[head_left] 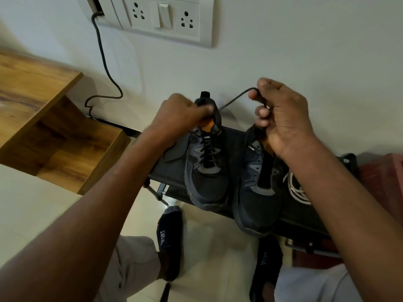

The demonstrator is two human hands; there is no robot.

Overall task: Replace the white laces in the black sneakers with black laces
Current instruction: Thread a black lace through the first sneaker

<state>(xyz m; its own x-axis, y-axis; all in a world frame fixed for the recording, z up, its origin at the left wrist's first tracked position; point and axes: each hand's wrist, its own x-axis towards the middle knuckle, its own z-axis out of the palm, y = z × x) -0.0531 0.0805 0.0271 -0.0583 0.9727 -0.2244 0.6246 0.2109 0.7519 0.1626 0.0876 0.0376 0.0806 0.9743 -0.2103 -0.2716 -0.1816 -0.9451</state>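
Two black sneakers stand side by side on a black rack [237, 140]. The left sneaker [207, 168] is threaded with a black lace [206, 153] up its eyelets. My left hand [178, 114] grips the top of that shoe near its tongue, fingers curled. My right hand [281, 114] pinches the free end of the black lace [235, 98] and holds it up above the right sneaker [255, 192], whose eyelets show no lace. White laces [294, 188] lie in a loose heap on the rack to the right of the shoes.
A wooden shelf unit [54, 136] stands at the left against the wall. A dark cable [104, 62] hangs from a switch panel [165, 16] above. My feet in dark socks [170, 240] rest on the tiled floor below the rack. A red cloth [383, 179] lies at right.
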